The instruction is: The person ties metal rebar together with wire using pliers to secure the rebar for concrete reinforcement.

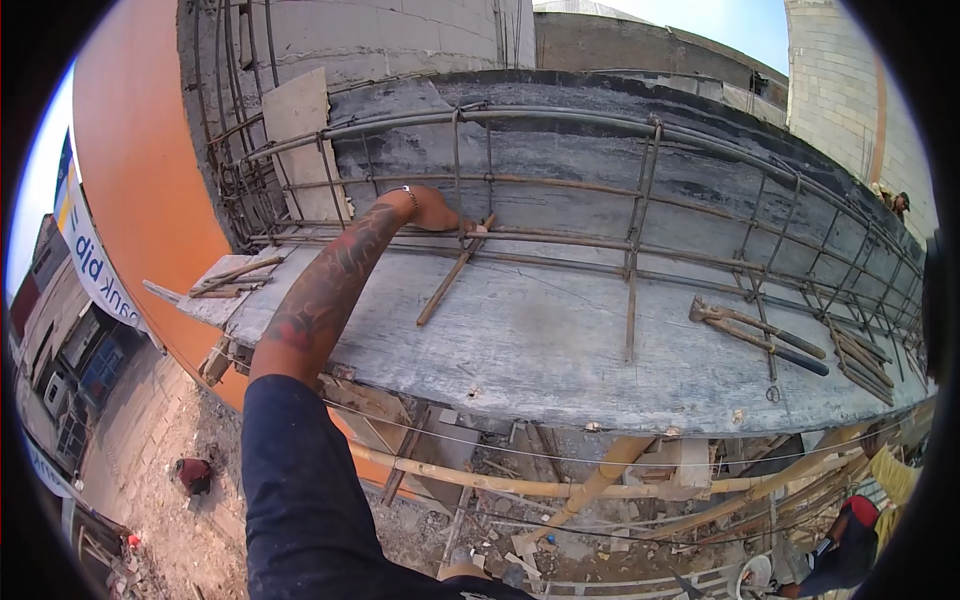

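My left hand (437,212), a bracelet at its wrist, reaches into a long rebar cage (560,237). Its fingers are closed at the upper end of a short rusty steel bar (448,284), right by the cage's lower front bar; the fingertips are partly hidden. That short bar slants down across a grey plywood board (540,350). My right hand is out of view. On the right part of the board lie end-cutting pincers (765,335) with dark handle grips. Beside them is a bundle of short steel rods (858,365).
More short rods (238,277) lie at the board's left end, beside an orange wall (135,200). Bamboo poles (500,483) run below the board's front edge, above rubble-strewn ground. One person (850,540) is below at right; another (893,200) is farther off.
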A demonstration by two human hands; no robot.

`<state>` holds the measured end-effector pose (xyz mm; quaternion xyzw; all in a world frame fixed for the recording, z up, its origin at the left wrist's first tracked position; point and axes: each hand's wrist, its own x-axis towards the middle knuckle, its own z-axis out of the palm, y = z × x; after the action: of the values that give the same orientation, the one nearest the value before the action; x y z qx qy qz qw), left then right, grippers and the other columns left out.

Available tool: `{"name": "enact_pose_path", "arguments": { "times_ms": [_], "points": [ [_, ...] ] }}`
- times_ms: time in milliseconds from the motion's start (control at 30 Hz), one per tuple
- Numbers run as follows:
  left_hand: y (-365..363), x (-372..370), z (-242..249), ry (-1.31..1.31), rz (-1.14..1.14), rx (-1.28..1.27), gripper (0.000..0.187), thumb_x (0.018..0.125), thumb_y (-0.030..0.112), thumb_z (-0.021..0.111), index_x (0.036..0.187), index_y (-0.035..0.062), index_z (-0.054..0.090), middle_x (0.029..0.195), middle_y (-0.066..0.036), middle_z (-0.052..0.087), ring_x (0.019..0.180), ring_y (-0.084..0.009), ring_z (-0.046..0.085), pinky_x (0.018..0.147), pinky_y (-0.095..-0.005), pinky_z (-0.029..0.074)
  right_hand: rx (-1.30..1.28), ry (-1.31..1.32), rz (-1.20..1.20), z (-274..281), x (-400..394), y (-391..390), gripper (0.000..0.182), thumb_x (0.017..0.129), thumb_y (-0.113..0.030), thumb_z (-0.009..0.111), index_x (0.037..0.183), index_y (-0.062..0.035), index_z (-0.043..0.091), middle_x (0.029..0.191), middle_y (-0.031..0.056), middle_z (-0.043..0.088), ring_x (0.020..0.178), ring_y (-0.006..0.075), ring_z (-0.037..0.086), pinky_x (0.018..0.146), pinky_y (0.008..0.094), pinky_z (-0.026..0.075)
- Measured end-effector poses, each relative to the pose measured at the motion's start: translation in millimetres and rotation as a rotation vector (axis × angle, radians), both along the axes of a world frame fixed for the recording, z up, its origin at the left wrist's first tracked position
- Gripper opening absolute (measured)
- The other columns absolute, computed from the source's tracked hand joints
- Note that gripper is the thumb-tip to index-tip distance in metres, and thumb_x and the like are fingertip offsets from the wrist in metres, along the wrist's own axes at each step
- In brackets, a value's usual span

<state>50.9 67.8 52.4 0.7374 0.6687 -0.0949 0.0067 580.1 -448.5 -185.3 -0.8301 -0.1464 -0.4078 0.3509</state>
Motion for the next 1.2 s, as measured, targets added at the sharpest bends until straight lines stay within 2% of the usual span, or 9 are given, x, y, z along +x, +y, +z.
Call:
{"name": "enact_pose_path", "arguments": {
  "times_ms": [100,267,300,333,467,600,667,1000,1200],
  "points": [
    [5.0,-4.6,-3.5,-0.020,-0.034,0.002,0.088,0.080,0.070,0.045,0.120,-0.0079,0.055,0.133,-0.025,0.046,0.125,-0.0406,0.042,0.101,-0.0442,0.036,0.098,-0.089,0.280,107.7,-36.3,58.8,0.026,0.089,-0.021,0.062,0.106,-0.0017,0.066,0.099,0.0176,0.067,0.089,0.0271,0.065,0.080,0.0339,0.051],
    [-5.5,-2.3,0.2,-0.063,-0.054,0.082,0.089,0.077,0.072,0.048,0.113,-0.0096,0.059,0.127,-0.025,0.051,0.120,-0.0396,0.048,0.099,-0.0415,0.039,-0.257,-0.524,1.000,212.2,-112.2,154.8,0.022,0.088,0.005,0.049,0.108,0.0056,0.059,0.101,0.0158,0.057,0.083,0.0234,0.057,0.072,0.0317,0.045],
    [-9.2,-0.4,4.3,-0.088,-0.044,0.046,0.085,0.078,0.069,0.049,0.115,-0.0075,0.058,0.128,-0.025,0.051,0.122,-0.0401,0.046,0.100,-0.0446,0.038,-0.178,-0.686,1.129,241.6,-165.0,187.0,0.014,0.077,0.004,0.060,0.091,0.0045,0.064,0.071,0.0124,0.061,0.058,0.0233,0.059,0.052,0.0351,0.044],
    [-10.9,0.8,1.2,-0.115,-0.034,0.004,0.082,0.080,0.067,0.049,0.117,-0.0054,0.058,0.129,-0.024,0.051,0.124,-0.0407,0.044,0.100,-0.0476,0.037,-0.313,-0.748,1.239,259.5,-192.5,206.0,0.022,0.077,0.011,0.057,0.097,0.0039,0.062,0.074,0.0116,0.057,0.058,0.0224,0.055,0.051,0.0325,0.041],
    [-3.9,-0.9,-8.4,-0.130,0.011,0.078,0.081,0.078,0.067,0.053,0.115,-0.0045,0.060,0.126,-0.022,0.054,0.120,-0.0394,0.049,0.099,-0.0486,0.037,-0.657,-0.881,1.219,288.5,-261.9,294.0,0.007,0.078,-0.006,0.059,0.081,-0.0019,0.063,0.076,0.0118,0.061,0.066,0.0258,0.062,0.059,0.0377,0.047],
    [-6.3,-1.0,-5.5,-0.200,-0.018,0.136,0.075,0.074,0.064,0.060,0.106,-0.0042,0.064,0.115,-0.022,0.060,0.110,-0.0372,0.057,0.093,-0.0464,0.042,-1.026,-0.763,1.111,289.2,-312.4,374.6,0.011,0.075,-0.003,0.056,0.078,-0.0042,0.066,0.082,0.0151,0.066,0.077,0.0288,0.066,0.065,0.0367,0.052],
    [-4.3,0.1,-8.0,-0.218,-0.060,0.186,0.073,0.071,0.064,0.066,0.091,-0.0059,0.069,0.102,-0.023,0.064,0.100,-0.0359,0.061,0.085,-0.0418,0.048,-1.043,-0.729,1.185,278.7,-326.7,404.3,0.012,0.075,-0.003,0.056,0.080,-0.0040,0.067,0.087,0.0166,0.068,0.082,0.0291,0.067,0.067,0.0367,0.053],
    [17.0,-12.5,-28.3,-0.495,-0.317,0.139,0.065,0.068,0.060,0.072,0.089,-0.0012,0.071,0.088,-0.018,0.068,0.088,-0.0290,0.063,0.077,-0.0378,0.049,-1.226,-0.534,1.054,258.4,-356.4,455.7,0.014,0.077,-0.004,0.060,0.087,-0.0035,0.069,0.093,0.0149,0.068,0.088,0.0287,0.067,0.073,0.0387,0.054],
    [15.0,-14.1,-29.3,-0.561,-0.340,0.103,0.066,0.069,0.058,0.072,0.098,-0.0004,0.070,0.097,-0.019,0.068,0.094,-0.0291,0.063,0.083,-0.0362,0.048,-1.235,-0.471,1.134,259.9,-355.7,466.2,0.015,0.076,-0.003,0.059,0.088,-0.0032,0.069,0.095,0.0158,0.068,0.090,0.0287,0.066,0.074,0.0382,0.053]
  ]
}}
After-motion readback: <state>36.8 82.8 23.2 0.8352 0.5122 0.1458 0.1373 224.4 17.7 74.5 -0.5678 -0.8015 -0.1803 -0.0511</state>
